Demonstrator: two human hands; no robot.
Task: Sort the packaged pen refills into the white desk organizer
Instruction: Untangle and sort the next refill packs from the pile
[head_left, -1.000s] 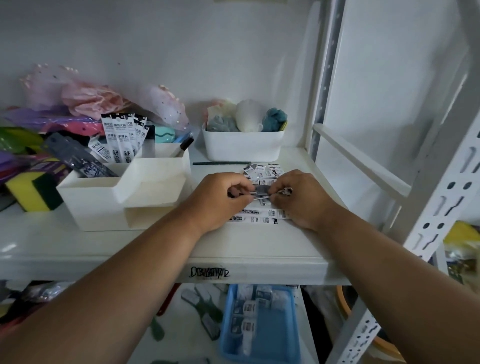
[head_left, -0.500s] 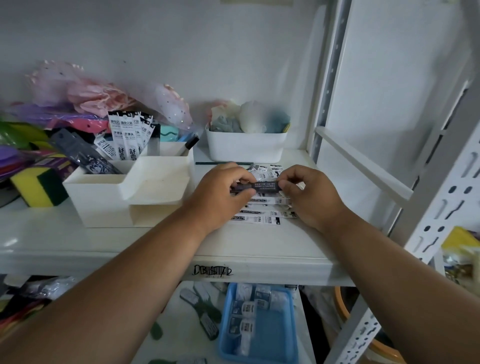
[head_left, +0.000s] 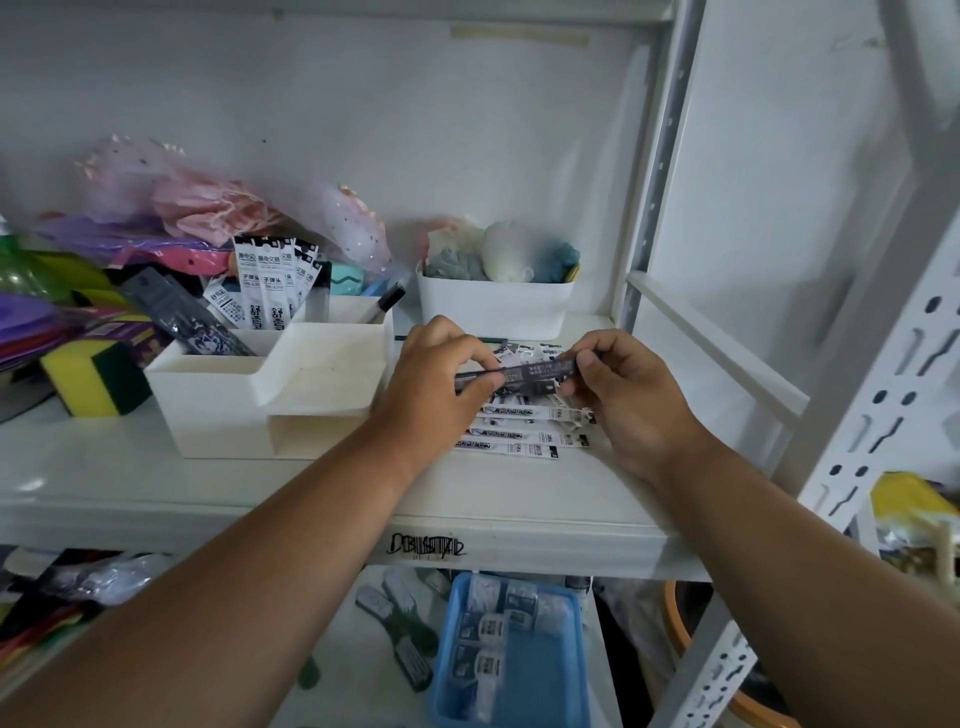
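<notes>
Both hands hold one dark refill packet level above the white shelf, seen from the head camera. Fingers of the left hand curl round the packet's left end, while the right hand pinches its right end between thumb and fingertips. Directly beneath lies a loose pile of white refill packets, flat on the shelf and partly hidden by the hands. Just left of the left hand stands the white desk organizer; its rear compartments hold upright white refill packs, a long dark pack leans in the left compartment, and a black marker stands at the back right. Behind the pile sits a white bin of soft items. A yellow-and-green sponge lies left of the organizer. On the shelf below rests a blue tray.
</notes>
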